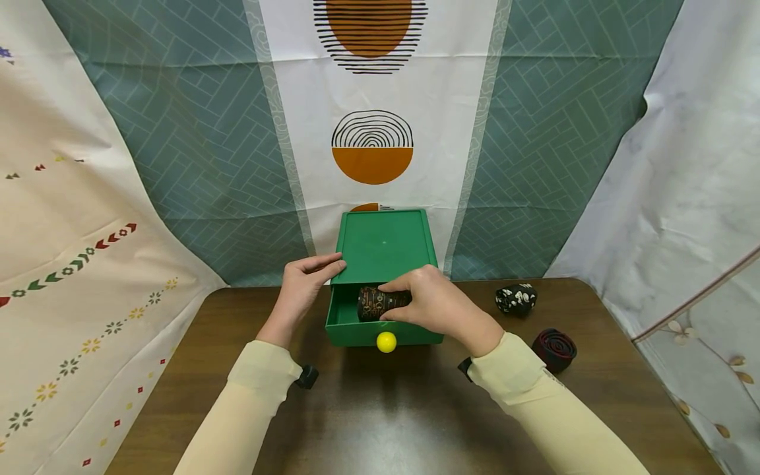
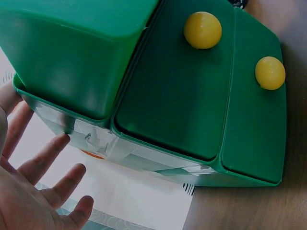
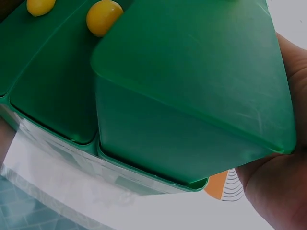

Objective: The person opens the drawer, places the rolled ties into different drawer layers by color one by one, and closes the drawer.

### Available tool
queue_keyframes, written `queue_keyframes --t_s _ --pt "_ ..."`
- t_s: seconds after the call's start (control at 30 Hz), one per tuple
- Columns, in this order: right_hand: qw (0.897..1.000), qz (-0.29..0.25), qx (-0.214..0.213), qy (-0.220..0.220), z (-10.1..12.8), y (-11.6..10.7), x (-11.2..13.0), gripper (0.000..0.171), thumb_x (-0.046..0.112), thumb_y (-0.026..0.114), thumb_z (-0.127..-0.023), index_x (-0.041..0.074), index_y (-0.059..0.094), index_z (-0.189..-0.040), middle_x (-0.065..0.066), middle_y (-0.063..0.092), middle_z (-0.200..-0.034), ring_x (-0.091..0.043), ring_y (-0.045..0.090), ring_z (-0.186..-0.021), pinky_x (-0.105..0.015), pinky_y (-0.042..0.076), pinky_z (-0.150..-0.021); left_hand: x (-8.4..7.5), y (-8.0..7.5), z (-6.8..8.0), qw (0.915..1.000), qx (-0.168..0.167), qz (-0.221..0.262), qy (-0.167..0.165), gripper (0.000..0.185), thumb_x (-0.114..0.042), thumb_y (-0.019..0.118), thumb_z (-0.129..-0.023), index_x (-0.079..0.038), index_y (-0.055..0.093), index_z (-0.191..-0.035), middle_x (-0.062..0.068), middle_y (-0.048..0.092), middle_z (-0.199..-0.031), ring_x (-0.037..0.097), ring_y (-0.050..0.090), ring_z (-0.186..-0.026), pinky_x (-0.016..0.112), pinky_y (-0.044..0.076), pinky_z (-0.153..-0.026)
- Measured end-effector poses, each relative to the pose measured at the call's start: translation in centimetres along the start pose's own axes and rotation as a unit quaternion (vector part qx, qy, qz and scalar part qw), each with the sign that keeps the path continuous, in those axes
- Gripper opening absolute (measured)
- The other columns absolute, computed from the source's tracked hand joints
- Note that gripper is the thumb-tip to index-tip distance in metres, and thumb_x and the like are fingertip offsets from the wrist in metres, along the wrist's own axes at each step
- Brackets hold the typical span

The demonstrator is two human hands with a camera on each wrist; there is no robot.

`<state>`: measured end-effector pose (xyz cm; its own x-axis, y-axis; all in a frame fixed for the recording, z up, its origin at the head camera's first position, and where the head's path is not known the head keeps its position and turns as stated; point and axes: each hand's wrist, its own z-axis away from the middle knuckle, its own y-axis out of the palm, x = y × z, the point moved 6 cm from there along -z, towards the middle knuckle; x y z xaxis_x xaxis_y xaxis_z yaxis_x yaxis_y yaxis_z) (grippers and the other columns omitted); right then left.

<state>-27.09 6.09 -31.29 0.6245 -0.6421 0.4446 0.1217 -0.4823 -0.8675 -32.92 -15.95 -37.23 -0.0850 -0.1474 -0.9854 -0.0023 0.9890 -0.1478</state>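
Observation:
A green drawer cabinet (image 1: 384, 241) stands at the back of the table, its top drawer (image 1: 350, 335) pulled out. Inside the drawer lies a dark rolled necktie (image 1: 373, 303) with a gold and red pattern. My right hand (image 1: 436, 303) reaches in from the right and grips the roll between thumb and fingers; in the right wrist view the drawer's front and side hide the roll and the fingers. With fairly straight fingers, my left hand (image 1: 305, 284) touches the cabinet's upper left edge. The left wrist view shows that hand (image 2: 38, 187) with fingers spread along the cabinet's side.
To the right on the table lie a black roll with white flowers (image 1: 516, 299) and a dark red and black rolled necktie (image 1: 555, 350). Two closed lower drawers (image 2: 177, 91) carry yellow knobs. Patterned cloths (image 1: 196, 132) hang behind and at both sides.

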Motion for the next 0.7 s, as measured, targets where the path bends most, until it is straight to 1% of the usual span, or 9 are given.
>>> queue_keyframes --t_s 0.1,0.13,0.2,0.33,0.37,0.5,0.6,0.7 --pt "1.000 0.003 0.009 0.013 -0.1 0.2 -0.1 0.044 0.038 0.078 -0.073 0.021 0.070 -0.113 0.005 0.071 -0.106 0.001 0.059 -0.067 -0.019 0.045 -0.050 0.1 0.0 0.0 1.0000 0.000 0.002 -0.003 0.045 -0.046 0.076 -0.074 -0.025 0.070 -0.112 -0.001 0.064 -0.118 0.015 0.056 -0.111 0.037 0.046 -0.099" --pt "1.000 0.003 0.012 0.016 -0.1 0.2 -0.2 0.044 0.038 0.078 -0.073 0.020 0.070 -0.113 0.005 0.071 -0.106 0.001 0.057 -0.062 -0.020 0.043 -0.048 0.0 0.0 0.0 1.0000 0.001 0.003 -0.005 0.044 -0.045 0.075 -0.074 -0.024 0.070 -0.113 -0.001 0.064 -0.119 0.015 0.055 -0.111 0.037 0.045 -0.100" --pt "1.000 0.003 0.013 0.020 -0.2 0.3 -0.2 0.044 0.037 0.079 -0.073 0.020 0.070 -0.112 0.004 0.072 -0.105 0.001 0.056 -0.060 -0.020 0.043 -0.047 -0.6 0.0 0.4 0.9999 0.005 0.001 -0.011 0.043 -0.041 0.074 -0.077 -0.022 0.069 -0.116 0.001 0.063 -0.121 0.016 0.054 -0.113 0.038 0.044 -0.101" --pt "1.000 0.007 0.012 0.021 -0.2 0.4 -0.3 0.043 0.036 0.080 -0.072 0.019 0.071 -0.111 0.005 0.071 -0.105 0.003 0.060 -0.069 -0.016 0.047 -0.054 -2.0 0.2 1.3 0.9997 0.011 -0.007 -0.019 0.041 -0.033 0.072 -0.082 -0.017 0.066 -0.119 0.003 0.062 -0.123 0.017 0.053 -0.114 0.038 0.044 -0.101" --pt "1.000 0.009 0.011 0.020 -0.2 0.5 -0.3 0.043 0.036 0.080 -0.072 0.019 0.071 -0.111 0.005 0.071 -0.106 0.003 0.061 -0.074 -0.014 0.048 -0.057 -2.3 0.3 1.5 0.9997 0.011 -0.009 -0.020 0.040 -0.032 0.071 -0.083 -0.016 0.066 -0.120 0.003 0.062 -0.123 0.017 0.053 -0.114 0.038 0.044 -0.101" --pt "1.000 0.018 0.013 0.017 -0.3 0.6 -0.3 0.043 0.037 0.079 -0.072 0.019 0.071 -0.111 0.006 0.071 -0.106 0.000 0.064 -0.082 -0.014 0.050 -0.063 -2.4 0.3 1.6 0.9997 0.011 -0.009 -0.019 0.039 -0.031 0.071 -0.083 -0.015 0.067 -0.119 0.003 0.062 -0.122 0.017 0.054 -0.113 0.038 0.045 -0.101" --pt "0.999 0.026 0.013 0.018 -0.4 0.8 -0.3 0.043 0.037 0.080 -0.072 0.020 0.072 -0.110 0.006 0.071 -0.105 -0.002 0.065 -0.090 -0.014 0.051 -0.070 -2.4 0.3 1.6 0.9998 0.011 -0.005 -0.017 0.040 -0.031 0.071 -0.083 -0.015 0.067 -0.119 0.003 0.062 -0.122 0.017 0.054 -0.113 0.038 0.045 -0.101" --pt "0.999 0.031 0.012 0.020 -0.6 0.8 -0.3 0.043 0.038 0.080 -0.071 0.020 0.072 -0.109 0.007 0.071 -0.105 -0.003 0.065 -0.091 -0.015 0.052 -0.072 -2.4 0.4 1.5 0.9998 0.011 -0.001 -0.016 0.039 -0.031 0.072 -0.083 -0.015 0.067 -0.118 0.004 0.062 -0.122 0.017 0.054 -0.113 0.039 0.044 -0.101"
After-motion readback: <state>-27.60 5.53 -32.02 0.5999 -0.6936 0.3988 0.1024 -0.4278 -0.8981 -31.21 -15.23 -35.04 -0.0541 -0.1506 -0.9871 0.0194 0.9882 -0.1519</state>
